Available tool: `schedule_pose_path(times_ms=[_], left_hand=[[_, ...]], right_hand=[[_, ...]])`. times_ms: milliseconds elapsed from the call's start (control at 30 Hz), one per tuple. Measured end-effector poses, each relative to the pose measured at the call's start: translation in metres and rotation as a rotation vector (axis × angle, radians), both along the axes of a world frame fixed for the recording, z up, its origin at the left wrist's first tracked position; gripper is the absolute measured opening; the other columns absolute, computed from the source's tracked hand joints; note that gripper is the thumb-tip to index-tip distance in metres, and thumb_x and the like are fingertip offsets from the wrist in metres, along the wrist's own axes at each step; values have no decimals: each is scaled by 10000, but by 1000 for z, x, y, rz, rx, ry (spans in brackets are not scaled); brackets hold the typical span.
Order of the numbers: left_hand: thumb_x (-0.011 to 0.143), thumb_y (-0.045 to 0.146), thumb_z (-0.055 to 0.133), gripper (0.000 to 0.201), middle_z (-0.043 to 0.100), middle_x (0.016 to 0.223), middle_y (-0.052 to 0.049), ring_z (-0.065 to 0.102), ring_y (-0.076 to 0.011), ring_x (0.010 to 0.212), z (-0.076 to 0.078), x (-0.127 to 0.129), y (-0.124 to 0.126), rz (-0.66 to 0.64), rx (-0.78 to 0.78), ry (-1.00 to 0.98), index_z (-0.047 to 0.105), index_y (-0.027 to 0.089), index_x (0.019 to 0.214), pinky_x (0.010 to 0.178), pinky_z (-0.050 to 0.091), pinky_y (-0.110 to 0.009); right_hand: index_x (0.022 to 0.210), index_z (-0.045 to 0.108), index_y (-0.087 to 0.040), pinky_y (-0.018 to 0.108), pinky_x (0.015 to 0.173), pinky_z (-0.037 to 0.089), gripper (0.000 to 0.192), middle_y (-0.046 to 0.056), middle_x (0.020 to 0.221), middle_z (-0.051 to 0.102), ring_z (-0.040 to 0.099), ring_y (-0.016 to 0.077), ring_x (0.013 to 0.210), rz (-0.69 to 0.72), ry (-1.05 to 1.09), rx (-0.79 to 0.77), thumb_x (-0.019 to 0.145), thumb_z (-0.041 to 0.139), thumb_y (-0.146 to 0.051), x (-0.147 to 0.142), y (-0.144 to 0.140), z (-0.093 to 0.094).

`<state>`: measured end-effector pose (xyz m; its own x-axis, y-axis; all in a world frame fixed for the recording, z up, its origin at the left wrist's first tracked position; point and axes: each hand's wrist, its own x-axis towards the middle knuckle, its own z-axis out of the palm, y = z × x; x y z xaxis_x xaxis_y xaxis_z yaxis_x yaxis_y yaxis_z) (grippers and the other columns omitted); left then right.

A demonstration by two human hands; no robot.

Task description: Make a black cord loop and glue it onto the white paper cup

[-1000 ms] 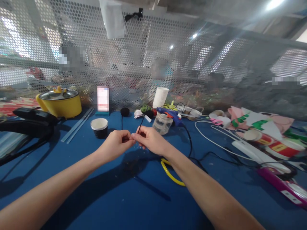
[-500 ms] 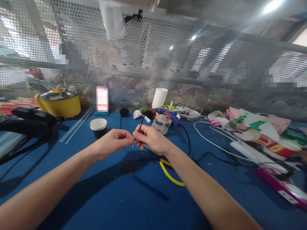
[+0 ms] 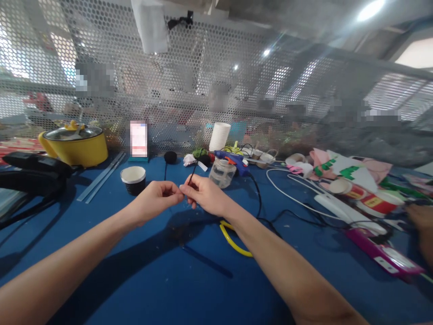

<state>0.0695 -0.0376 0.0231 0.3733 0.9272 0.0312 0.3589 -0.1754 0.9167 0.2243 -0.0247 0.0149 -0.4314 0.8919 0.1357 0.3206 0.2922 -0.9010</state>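
**Thin black wire pinched between both hands at centre frame**

At far left of the frame a black tool [image 3: 32, 174] lies on the blue surface [image 3: 142, 280], with a yellow pot [image 3: 76, 145] behind it. Right of that, clear sticks [image 3: 101, 177] lie slantwise, and a paper cup [image 3: 133, 179] stands open just left of your hands.

Your left hand [image 3: 154, 201] sits at centre, its grip pressed together, thumb to forefinger, on the low end of a wire [image 3: 192, 171]. Your right hand [image 3: 204, 195] meets it fingertip to fingertip, its grip also clamped on the wire, which rises up and right out of the pinch to a small white tag. Both hands hover above the surface, not resting on it. What lies exactly between the fingertips is too small to tell.

Behind the right hand stands a clear jar [image 3: 221, 172], with a blue glue gun [image 3: 233, 160] just beyond it; its black cord [image 3: 259, 203] runs down past your right wrist. A yellow loop [image 3: 233, 239] lies under your right forearm. Further right are a white cable [image 3: 297, 198], a heap of paper cut-outs [image 3: 345, 174] and a purple tool [image 3: 382, 255]. Another person's hand [image 3: 421, 225] shows at the right edge.

Risks, as I judge them: the wire is thin and held only by fingertips, so a loosened pinch could let it slip onto the dark surface, where it would be hard to find. Your right forearm lies close to the cord; dragging it could pull the glue gun into the jar. The cup is near your left wrist, and a wide sweep could knock it.
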Motion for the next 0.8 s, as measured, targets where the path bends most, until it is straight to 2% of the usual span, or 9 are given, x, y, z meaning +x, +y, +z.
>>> schedule_pose_path(times_ms=[100,167,267,333,400,533,667,800], left_hand=[[661,329,566,234,334,481,73,254,-50,455,-3,1,0,15,-24,-10,479,140,554,431,174,-205],[665,340,567,226,351,489,70,245,-46,445,-4,1,0,-9,-75,-54,504,137,588,422,164,-206],[676,323,564,201,409,526,56,240,-35,434,-3,0,-1,-82,-166,-140,529,131,629,413,158,-204],[674,312,569,197,394,510,62,216,-28,421,-1,0,-1,-116,-226,-181,524,127,626,408,149,-203],[668,316,576,205,371,493,71,195,-24,413,1,0,-1,-122,-262,-189,517,125,622,405,139,-201],[679,337,565,218,427,545,51,250,-32,439,3,-2,0,-121,-195,-101,545,120,668,412,172,-196],[691,347,546,225,413,526,60,279,-41,453,4,-3,0,-108,-113,-6,561,123,680,426,205,-196],[672,313,548,189,481,570,44,384,-65,530,2,-1,1,-73,-30,32,554,125,657,511,306,-208]], right_hand=[[696,442,-162,185,416,396,183,-54,510,464,454,56,413,-10,-13,3,787,493,-313,-1,-2,0],[696,445,-162,189,419,404,213,-50,520,465,457,60,434,9,41,-27,774,506,-350,-1,-2,-1],[748,458,-166,184,422,411,248,-40,585,488,478,68,496,126,225,-132,746,531,-402,1,1,-5],[766,473,-164,175,426,410,262,-34,628,501,487,65,525,214,325,-202,726,555,-409,2,4,-6],[732,482,-155,170,427,405,272,-33,617,504,485,60,520,234,355,-224,704,580,-408,3,5,-7],[673,472,-155,171,417,390,277,-44,537,488,469,59,475,144,279,-142,710,567,-412,3,4,-6],[676,466,-157,175,415,378,242,-54,508,473,442,50,432,83,168,-72,757,516,-380,2,2,-5],[673,452,-160,180,404,366,228,-55,488,467,432,51,403,29,77,-25,778,489,-359,1,2,-5]])
